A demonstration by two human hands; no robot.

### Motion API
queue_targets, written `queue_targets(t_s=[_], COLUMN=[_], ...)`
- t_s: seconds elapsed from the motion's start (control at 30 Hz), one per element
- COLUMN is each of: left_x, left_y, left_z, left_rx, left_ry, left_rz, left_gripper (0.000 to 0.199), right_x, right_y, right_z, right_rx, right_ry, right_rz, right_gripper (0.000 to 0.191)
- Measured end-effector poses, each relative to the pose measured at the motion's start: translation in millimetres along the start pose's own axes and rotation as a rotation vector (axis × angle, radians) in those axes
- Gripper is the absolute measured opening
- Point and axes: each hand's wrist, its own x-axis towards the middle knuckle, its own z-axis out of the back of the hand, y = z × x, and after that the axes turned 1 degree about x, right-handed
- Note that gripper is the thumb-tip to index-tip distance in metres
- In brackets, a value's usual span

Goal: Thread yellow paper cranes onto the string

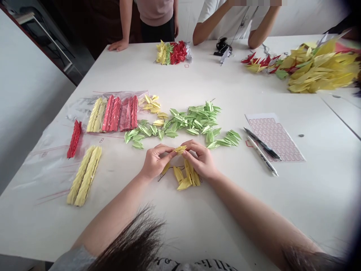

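Between my two hands, just above the white table (pixel 239 210), is a small folded yellow paper piece (pixel 180 149). My left hand (pixel 156 161) pinches its left end with thumb and fingers. At its right end, my right hand (pixel 200 158) closes on it the same way. Several yellow folded pieces (pixel 184 183) on a dark string lie on the table below my hands. Beyond my fingers lies a heap of green folded paper pieces (pixel 194 119), with a few yellow ones (pixel 152 103) at its upper left.
Left are plastic-bagged yellow and red bundles (pixel 115 113), a red bundle (pixel 74 139) and yellow bundles (pixel 84 176). Right are a label sheet (pixel 278 137) and pens (pixel 262 150). Two people are across the table, near a mixed-colour heap (pixel 175 52) and a large yellow heap (pixel 321 69).
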Motion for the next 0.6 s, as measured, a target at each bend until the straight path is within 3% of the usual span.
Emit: queue_targets(t_s=[0.33,0.6], left_x=[-1.9,-0.7], left_y=[0.9,-1.0], left_z=[-0.1,0.8], left_rx=[-0.002,0.019], left_ry=[0.038,0.043], left_rz=[0.048,0.041], left_gripper=[0.017,0.020], right_x=[0.3,-0.8], right_y=[-0.4,-2.7], right_z=[-1.9,-4.6], right_rx=[-0.043,0.142], right_ry=[0.030,-0.026], right_rz=[-0.022,-0.213], right_gripper=[0.021,0.031])
